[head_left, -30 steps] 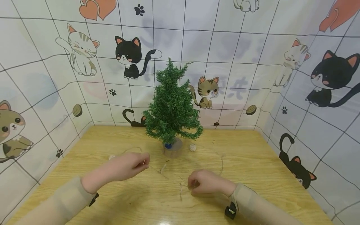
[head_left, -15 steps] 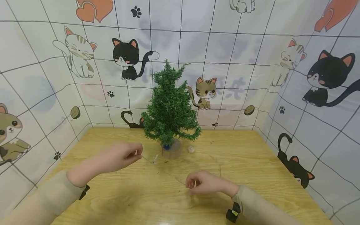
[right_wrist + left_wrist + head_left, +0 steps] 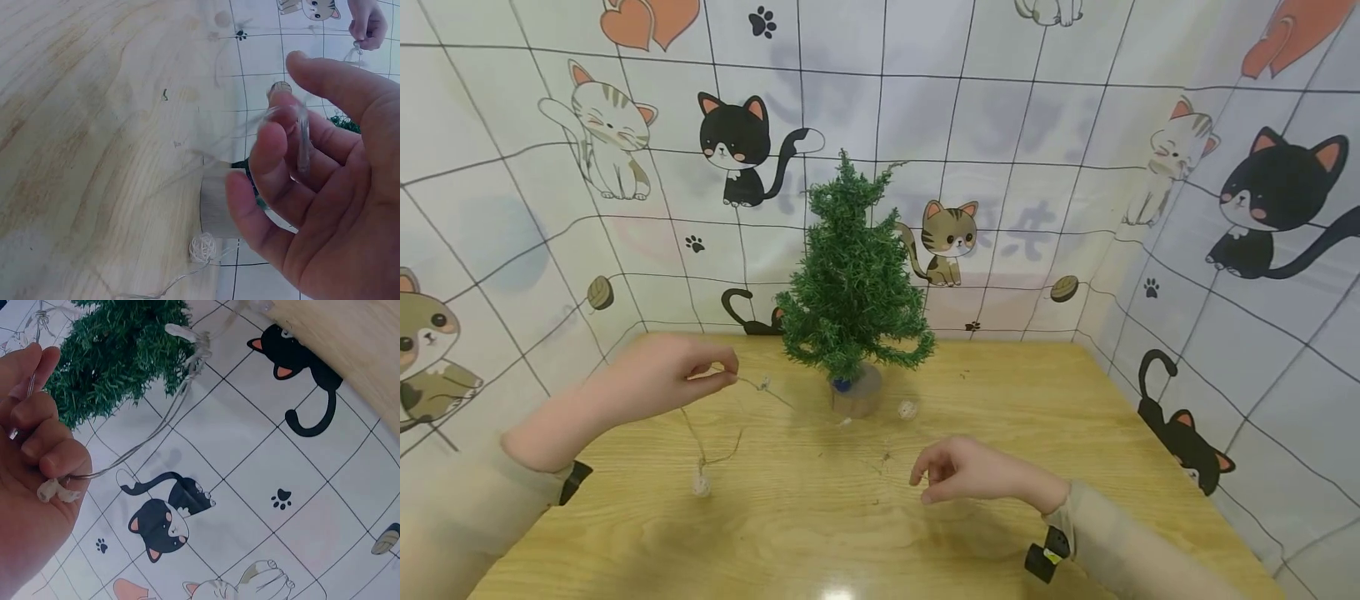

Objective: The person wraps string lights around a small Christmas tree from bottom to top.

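My left hand (image 3: 658,375) pinches a thin string-light wire (image 3: 134,450) between thumb and finger, raised left of the small artificial Christmas tree (image 3: 853,283). From that hand a length of wire hangs down, ending near a white wicker ball (image 3: 701,483). The left wrist view shows the wire passing through the curled fingers. My right hand (image 3: 973,473) is over the table in front of the tree, thumb and fingers apart. A clear tube-like piece (image 3: 303,140) of the string, partly blurred, runs by the right fingers without being gripped. Another white wicker ball (image 3: 907,409) lies beside the tree's base.
The tree stands on a round grey-brown base (image 3: 859,398), with a small blue thing (image 3: 842,385) against it. A wooden table (image 3: 820,533) spreads beneath. Cat-printed cloth walls (image 3: 1000,125) enclose the back and both sides.
My left hand has moved left and up, drawing the wire with it; a wicker ball now dangles below. My right hand has loosened its fingers from the wire and shifted slightly right.
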A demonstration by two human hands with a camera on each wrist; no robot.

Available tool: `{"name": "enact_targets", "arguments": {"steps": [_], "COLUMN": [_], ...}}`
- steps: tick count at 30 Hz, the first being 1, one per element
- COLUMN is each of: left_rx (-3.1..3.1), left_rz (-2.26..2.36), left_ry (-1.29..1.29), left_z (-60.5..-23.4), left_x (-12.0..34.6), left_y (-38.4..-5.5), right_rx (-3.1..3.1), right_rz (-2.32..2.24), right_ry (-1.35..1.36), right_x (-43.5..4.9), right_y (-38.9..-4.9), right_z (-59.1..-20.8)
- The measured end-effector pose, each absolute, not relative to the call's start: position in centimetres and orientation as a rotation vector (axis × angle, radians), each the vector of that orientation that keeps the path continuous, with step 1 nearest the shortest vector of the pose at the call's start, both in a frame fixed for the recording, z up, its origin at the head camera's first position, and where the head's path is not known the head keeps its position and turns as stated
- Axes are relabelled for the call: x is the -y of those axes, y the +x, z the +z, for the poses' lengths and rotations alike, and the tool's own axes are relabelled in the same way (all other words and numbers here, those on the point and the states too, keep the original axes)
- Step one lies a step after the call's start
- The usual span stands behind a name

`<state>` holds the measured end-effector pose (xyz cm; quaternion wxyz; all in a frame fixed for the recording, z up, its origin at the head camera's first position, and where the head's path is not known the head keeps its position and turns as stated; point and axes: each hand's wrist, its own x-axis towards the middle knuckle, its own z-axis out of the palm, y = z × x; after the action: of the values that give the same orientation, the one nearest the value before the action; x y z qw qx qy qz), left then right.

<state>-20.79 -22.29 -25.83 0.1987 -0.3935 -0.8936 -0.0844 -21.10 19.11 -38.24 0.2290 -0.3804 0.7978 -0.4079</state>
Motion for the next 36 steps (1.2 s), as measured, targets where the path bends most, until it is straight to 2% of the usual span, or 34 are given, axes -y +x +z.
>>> {"name": "enact_targets", "arguments": {"steps": [10,14,19,28,32,36], "left_rx": [2.645,2.736,2.878,3.026,3.060,3.069], "left_rz": [-0.450,-0.626,-0.820,-0.874,-0.823,-0.747], "left_ry": [-0.957,-0.880,-0.878,-1.172,-1.188,-1.139], "left_z": [-24.8,-25.3,-28.7,-37.4,-39.5,-40.1], "left_x": [23.6,24.1,24.7,23.0,21.6,20.4], "left_y": [-21.0,-21.4,-22.6,-23.3,-23.1,-22.9], "right_rx": [-2.159,-2.147,-2.165,-2.196,-2.201,-2.208], "right_rz": [-1.146,-1.222,-1.310,-1.342,-1.342,-1.325], "right_ry": [-1.084,-1.005,-0.911,-0.902,-0.883,-0.895], "right_x": [-19.4,-19.2,-18.5,-17.4,-17.0,-16.8], "right_y": [-21.3,-21.3,-21.4,-21.8,-21.8,-21.8], "right_z": [-38.0,-37.1,-35.5,-34.4,-34.3,-34.1]}}
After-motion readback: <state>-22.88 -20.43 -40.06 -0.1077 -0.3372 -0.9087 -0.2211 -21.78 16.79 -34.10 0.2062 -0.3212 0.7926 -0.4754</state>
